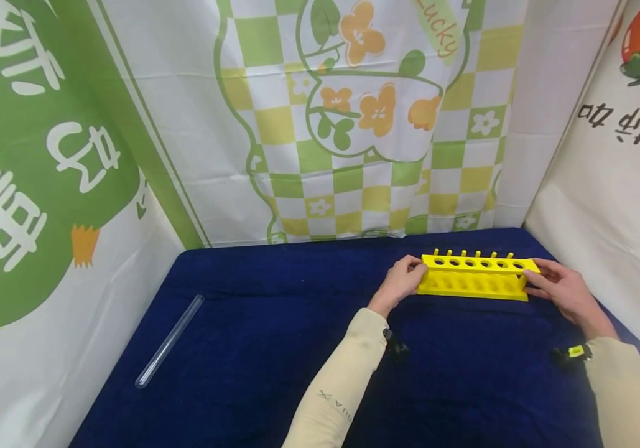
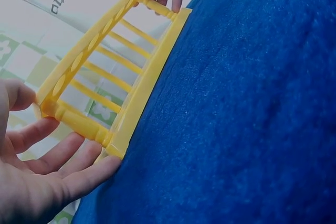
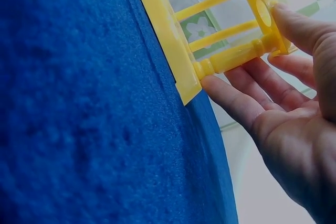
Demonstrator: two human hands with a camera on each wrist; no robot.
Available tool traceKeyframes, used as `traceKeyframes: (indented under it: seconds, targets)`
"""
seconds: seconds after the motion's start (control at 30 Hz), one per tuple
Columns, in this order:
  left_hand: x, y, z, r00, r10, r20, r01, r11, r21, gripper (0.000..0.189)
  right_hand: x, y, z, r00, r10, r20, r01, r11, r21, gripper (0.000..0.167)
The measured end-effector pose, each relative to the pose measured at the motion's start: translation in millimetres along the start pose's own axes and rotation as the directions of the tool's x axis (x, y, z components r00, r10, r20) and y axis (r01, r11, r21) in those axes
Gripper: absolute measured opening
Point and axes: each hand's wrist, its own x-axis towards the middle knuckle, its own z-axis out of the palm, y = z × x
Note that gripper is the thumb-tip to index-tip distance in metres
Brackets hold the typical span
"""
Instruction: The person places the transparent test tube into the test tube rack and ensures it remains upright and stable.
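A yellow test tube rack (image 1: pixel 473 285) stands upright toward the back right of the blue cloth, its row of holes facing up and a line of pegs along its rear. My left hand (image 1: pixel 400 283) grips its left end, thumb at the top plate and fingers along the end post, as the left wrist view shows. At the opposite end my right hand (image 1: pixel 563 291) holds the rack, thumb on the top plate and fingers against the end post (image 3: pixel 236 59). Far to the left lies a clear glass test tube (image 1: pixel 170 342), apart from both hands.
Dark blue cloth (image 1: pixel 275 348) covers the table. Printed curtains hang around it: a checked one (image 1: pixel 331 180) at the back, a green and white one (image 1: pixel 73 205) on the left, and a pale one (image 1: pixel 605 180) on the right, close to my right hand.
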Motion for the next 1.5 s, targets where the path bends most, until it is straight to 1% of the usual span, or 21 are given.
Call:
traceKeyframes:
  seconds: [0.13,0.43,0.77,0.9,1.17,1.37,1.5]
  targets:
    - [0.3,-0.5,-3.5,1.0,0.005,0.006,-0.005,1.0,-0.019,0.03,2.3,-1.6,1.5,1.0,0.003,-0.004,-0.003,1.0,-0.01,0.083]
    - [2.0,-1.9,-6.5,1.0,-0.018,0.001,0.018,1.0,-0.024,0.031,4.8,0.4,6.2,1.0,-0.023,0.002,0.023,1.0,-0.01,0.08]
    - [-0.8,-2.7,-8.1,1.0,-0.012,0.004,0.012,1.0,-0.024,0.03,1.4,-1.6,9.4,1.0,0.002,0.014,-0.002,1.0,-0.007,0.081]
    - [-0.2,-2.2,-10.0,1.0,-0.019,0.011,0.019,0.999,-0.04,0.03,2.1,-3.4,9.7,1.0,0.012,0.018,-0.012,1.0,-0.013,0.082]
    - [2.2,-1.3,-13.1,0.999,-0.031,0.02,0.032,0.999,-0.043,0.028,6.6,-4.2,10.5,1.0,0.009,0.018,-0.008,1.0,-0.019,0.082]
    - [1.3,-2.4,-13.3,0.999,-0.039,0.017,0.04,0.998,-0.049,0.029,6.1,-5.8,13.0,0.999,0.03,0.019,-0.03,0.999,-0.019,0.083]
    - [0.4,-3.1,-14.3,0.999,-0.038,0.018,0.038,0.998,-0.05,0.029,5.7,-6.1,14.3,1.0,0.023,0.016,-0.023,0.999,-0.024,0.082]
